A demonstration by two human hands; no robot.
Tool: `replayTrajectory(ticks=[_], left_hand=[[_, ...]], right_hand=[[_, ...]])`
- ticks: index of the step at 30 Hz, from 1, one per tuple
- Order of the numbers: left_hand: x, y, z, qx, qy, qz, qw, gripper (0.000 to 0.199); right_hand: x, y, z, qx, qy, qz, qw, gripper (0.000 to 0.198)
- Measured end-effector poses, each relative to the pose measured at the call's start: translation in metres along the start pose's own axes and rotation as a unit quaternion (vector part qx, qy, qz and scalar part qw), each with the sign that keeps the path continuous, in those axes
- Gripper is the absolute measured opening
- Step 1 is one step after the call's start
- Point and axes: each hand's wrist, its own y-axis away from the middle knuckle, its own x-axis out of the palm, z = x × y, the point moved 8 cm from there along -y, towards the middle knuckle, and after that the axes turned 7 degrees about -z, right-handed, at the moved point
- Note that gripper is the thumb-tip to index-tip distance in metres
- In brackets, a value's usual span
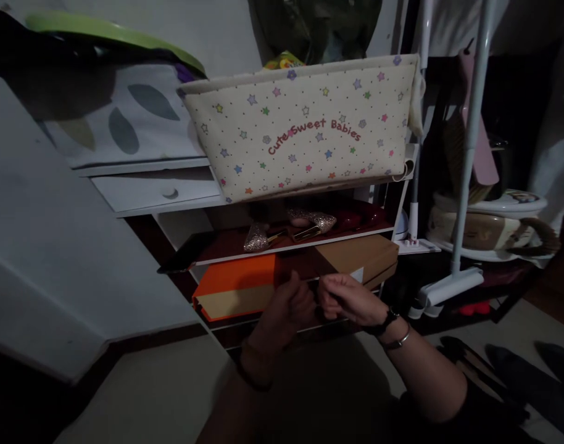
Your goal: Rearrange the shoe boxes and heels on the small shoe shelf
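Observation:
My left hand (294, 305) is in shadow, its fingers curled in and the thumb raised, in front of the lower shelf of a shoe rack. Close to its right is my right hand (342, 297), closed into a fist, with a dark band and a silver bangle on the wrist. Nothing shows sticking out of either fist. Behind the hands lie an orange box (238, 280) and a brown cardboard box (368, 256). Glittery high-heeled shoes (257, 238) and dark red shoes (372, 213) rest on the shelf above.
A cream fabric basket (305, 148) printed with stars stands on top of the rack. On its left are a leaf-patterned box (129, 117) and a small drawer (161, 192). A long-handled roller (453, 287), a pink-handled brush (479, 142) and shoes on the floor (518, 364) are at the right.

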Motion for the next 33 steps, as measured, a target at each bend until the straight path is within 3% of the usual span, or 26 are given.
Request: replayTrajectory(ticks=[3, 5, 8, 13, 21, 33], left_hand=[[0.027, 0.011, -0.021, -0.010, 0.049, 0.093, 0.994, 0.078], [0.031, 0.015, -0.023, -0.020, 0.048, 0.110, 0.993, 0.081], [0.030, 0.015, -0.016, -0.042, 0.039, 0.103, 0.993, 0.083], [0.029, 0.013, -0.009, -0.054, 0.041, 0.099, 0.993, 0.083], [0.026, 0.009, -0.005, -0.052, 0.047, 0.105, 0.992, 0.082], [0.025, 0.010, -0.006, -0.056, 0.064, 0.122, 0.989, 0.083]], right_hand=[[0.017, 0.008, 0.031, -0.022, -0.064, 0.071, 0.995, 0.067], [0.016, 0.012, 0.034, -0.007, -0.064, 0.093, 0.994, 0.077], [0.003, 0.015, 0.022, 0.040, -0.035, 0.085, 0.995, 0.088], [-0.013, 0.017, 0.003, 0.094, -0.018, 0.057, 0.994, 0.089], [-0.005, 0.016, 0.007, 0.039, -0.121, 0.184, 0.975, 0.083], [-0.003, 0.016, 0.012, 0.024, -0.149, 0.198, 0.968, 0.081]])
